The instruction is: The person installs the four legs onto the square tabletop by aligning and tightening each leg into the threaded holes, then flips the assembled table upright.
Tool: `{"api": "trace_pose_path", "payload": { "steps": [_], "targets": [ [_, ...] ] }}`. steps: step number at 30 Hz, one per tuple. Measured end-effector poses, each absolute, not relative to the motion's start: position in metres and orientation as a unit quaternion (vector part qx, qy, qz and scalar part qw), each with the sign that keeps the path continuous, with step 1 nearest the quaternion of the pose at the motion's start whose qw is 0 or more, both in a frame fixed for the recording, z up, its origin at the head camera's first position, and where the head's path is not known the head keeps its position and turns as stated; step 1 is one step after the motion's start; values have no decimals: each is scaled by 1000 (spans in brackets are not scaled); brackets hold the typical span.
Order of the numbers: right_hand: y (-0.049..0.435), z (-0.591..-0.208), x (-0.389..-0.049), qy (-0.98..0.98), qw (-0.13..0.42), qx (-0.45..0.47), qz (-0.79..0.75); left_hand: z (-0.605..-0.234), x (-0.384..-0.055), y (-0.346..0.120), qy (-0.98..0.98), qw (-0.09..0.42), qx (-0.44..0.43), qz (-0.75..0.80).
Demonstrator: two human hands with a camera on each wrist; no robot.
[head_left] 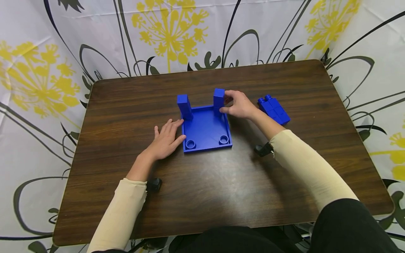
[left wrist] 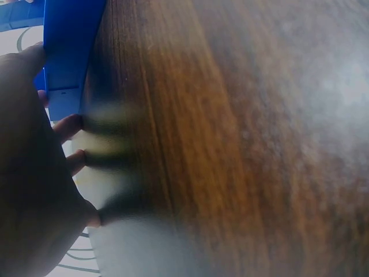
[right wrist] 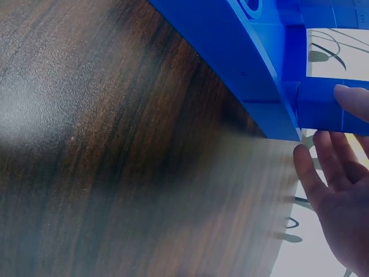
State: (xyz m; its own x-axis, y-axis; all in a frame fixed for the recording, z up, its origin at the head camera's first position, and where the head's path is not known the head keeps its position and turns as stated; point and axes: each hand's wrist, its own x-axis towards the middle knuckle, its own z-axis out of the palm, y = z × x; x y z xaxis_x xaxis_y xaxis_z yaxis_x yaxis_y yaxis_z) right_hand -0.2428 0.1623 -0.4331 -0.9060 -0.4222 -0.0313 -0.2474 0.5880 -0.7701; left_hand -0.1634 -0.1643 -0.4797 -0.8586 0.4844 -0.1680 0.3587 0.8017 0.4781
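Cloth (head_left: 209, 21) printed with yellow flowers and dark stems hangs along the far side and round to the left and right. The brown wood-grain table (head_left: 205, 189) has rounded corners, with a pale shine on its near part. Wood stretches widely from the blue tray (head_left: 205, 128) to the left and right edges, and between its near rim and the near edge; the tray sits around the middle, open side up. At its left, the left hand (head_left: 166, 140) lies with fingers spread, thumb and forefinger at the tray's left rim. The left wrist view brings out what the head view barely tells: other fingertips down on the wood, with soft shadows beside them. The right hand (head_left: 239, 105) pinches the far-right post (head_left: 218, 100) between thumb and fingers; the right wrist view shows the thumb on one face and fingertips along another side, partly hidden from the head. The far-left post (head_left: 185, 109) stands upright in its corner. Right of the right hand, two loose blocks (head_left: 274, 110) lie side by side, studs toward the far left. Smallest, two round rings (head_left: 190, 144) sit in the tray's near corners
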Motion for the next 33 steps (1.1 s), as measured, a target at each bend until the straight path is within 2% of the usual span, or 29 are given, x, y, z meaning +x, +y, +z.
{"api": "trace_pose_path", "payload": {
  "steps": [17,33],
  "targets": [
    [164,-428,-249,811,170,-232,-510,-478,-162,-164,938,146,223,222],
    [158,-429,-247,863,130,-215,-439,-478,-163,-163,939,143,223,220]
  ]
}}
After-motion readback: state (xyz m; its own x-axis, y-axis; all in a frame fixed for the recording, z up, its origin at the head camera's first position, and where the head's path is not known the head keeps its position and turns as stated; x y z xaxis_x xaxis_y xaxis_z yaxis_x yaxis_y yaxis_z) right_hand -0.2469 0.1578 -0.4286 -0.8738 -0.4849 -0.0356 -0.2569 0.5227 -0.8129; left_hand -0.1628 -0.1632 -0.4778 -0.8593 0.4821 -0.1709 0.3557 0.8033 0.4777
